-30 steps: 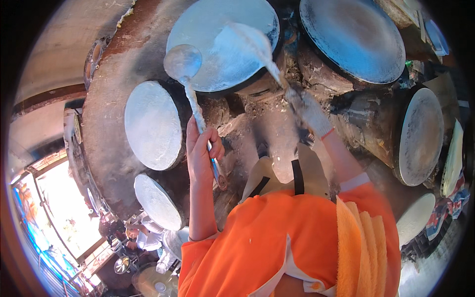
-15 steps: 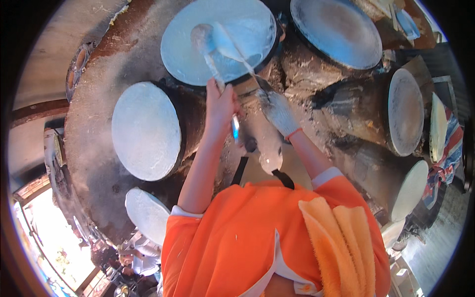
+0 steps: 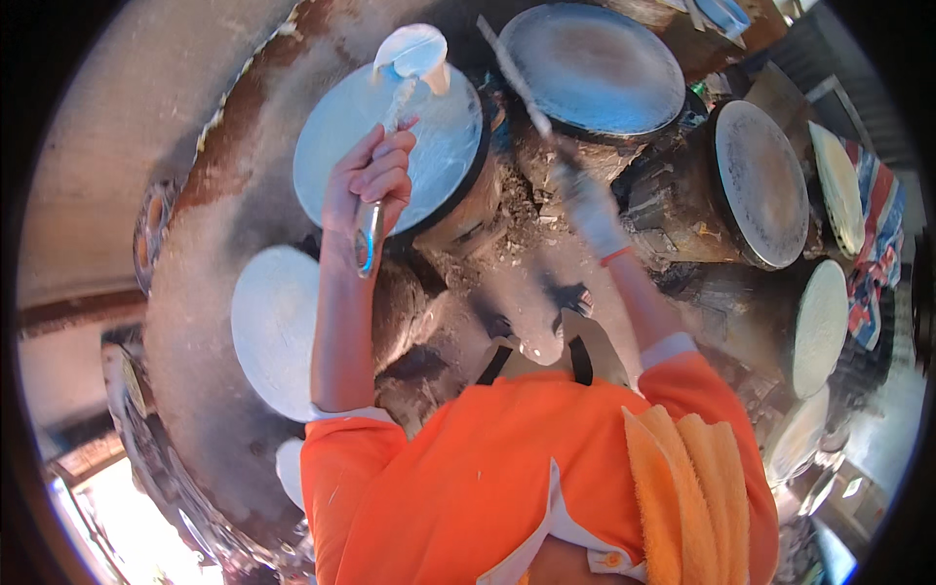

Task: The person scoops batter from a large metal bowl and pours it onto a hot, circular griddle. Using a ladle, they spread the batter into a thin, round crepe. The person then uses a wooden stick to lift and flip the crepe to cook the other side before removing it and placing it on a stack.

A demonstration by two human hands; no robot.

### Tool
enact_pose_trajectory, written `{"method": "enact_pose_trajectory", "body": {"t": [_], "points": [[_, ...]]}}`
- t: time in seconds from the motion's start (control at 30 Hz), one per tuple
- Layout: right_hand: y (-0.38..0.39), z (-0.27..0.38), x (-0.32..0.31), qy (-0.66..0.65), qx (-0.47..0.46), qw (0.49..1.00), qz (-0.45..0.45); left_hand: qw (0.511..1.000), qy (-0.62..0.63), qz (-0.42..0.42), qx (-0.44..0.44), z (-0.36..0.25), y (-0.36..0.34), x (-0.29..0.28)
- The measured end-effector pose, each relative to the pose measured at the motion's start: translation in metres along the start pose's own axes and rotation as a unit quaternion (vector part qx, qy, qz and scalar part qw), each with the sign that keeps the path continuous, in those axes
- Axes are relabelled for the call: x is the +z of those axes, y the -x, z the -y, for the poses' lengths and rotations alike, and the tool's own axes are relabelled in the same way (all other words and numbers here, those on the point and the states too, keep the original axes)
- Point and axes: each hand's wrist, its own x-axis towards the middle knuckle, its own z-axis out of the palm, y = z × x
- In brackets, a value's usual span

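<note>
My bare left hand [image 3: 373,180] is closed around the handle of a ladle [image 3: 414,54]. The ladle's bowl is coated in white batter, some of it hanging from the rim. Below it, a round griddle [image 3: 331,146] is covered with a pale, wet-looking layer. In my gloved right hand [image 3: 590,210], blurred by motion, is a long, thin spatula [image 3: 517,78]. Its blade points up and away, over the gap between this griddle and another round griddle [image 3: 595,68] farther right, whose surface looks browned and dusty white.
More round griddles stand around me, including a pale one [image 3: 278,331] at left and a browned one [image 3: 760,185] at right. A pale flat round sheet [image 3: 837,190] rests near a striped cloth [image 3: 873,253]. An orange towel [image 3: 687,497] hangs over my shirt.
My left hand has lifted the ladle up off the coated griddle. My right hand has swung the spatula off that griddle, toward the right. The view has shifted too.
</note>
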Motion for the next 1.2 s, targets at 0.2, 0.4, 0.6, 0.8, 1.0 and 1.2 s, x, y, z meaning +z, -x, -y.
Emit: {"method": "enact_pose_trajectory", "body": {"t": [0.2, 0.4, 0.6, 0.8, 1.0, 1.2], "points": [[0.082, 0.048, 0.081, 0.335, -0.175, 0.822, 0.426, 0.987, -0.114, -0.036, -0.107, 0.019, -0.095, 0.083], [-0.005, -0.025, -0.035, -0.137, 0.066, 0.969, 0.195, 0.956, -0.227, 0.012, -0.184, 0.073, -0.209, 0.085], [-0.052, 0.024, -0.144, -0.338, 0.232, 0.910, -0.059, 0.761, -0.610, -0.196, -0.104, 0.116, -0.277, -0.015], [-0.076, 0.012, -0.153, -0.285, 0.218, 0.932, -0.050, 0.069, -0.992, -0.050, 0.091, 0.109, -0.291, -0.109], [-0.069, 0.006, -0.137, -0.141, 0.174, 0.971, -0.085, 0.104, -0.982, -0.015, 0.160, 0.099, -0.327, -0.132], [-0.075, 0.055, -0.085, -0.007, 0.033, 0.982, -0.186, -0.003, -0.952, -0.070, 0.297, 0.098, -0.349, -0.156]]}}
